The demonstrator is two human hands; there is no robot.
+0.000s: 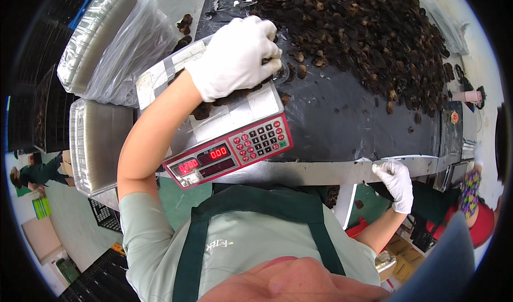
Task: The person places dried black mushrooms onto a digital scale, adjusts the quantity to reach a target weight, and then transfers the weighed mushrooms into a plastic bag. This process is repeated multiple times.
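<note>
My left hand (240,55), in a white glove, reaches over the metal pan (256,101) of a red-framed digital scale (228,154). Its fingers curl down, and a bit of a dark piece shows between thumb and fingers. Under the palm lie dark brown pieces that look like dried mushrooms (202,111); a clear plastic tray (283,75) partly shows beside the fingertips. The hand hides most of it. Lit red digits show on the scale's display. My right hand (394,182), also white-gloved, is curled beside the table's metal front edge (312,172), with nothing visible in it.
A large heap of the same dark pieces (352,33) covers the far side of the black tabletop (320,129). Stacked clear trays (100,141) and a bagged stack (96,41) stand left. A person (473,218) is at the right; another (44,170) is farther left.
</note>
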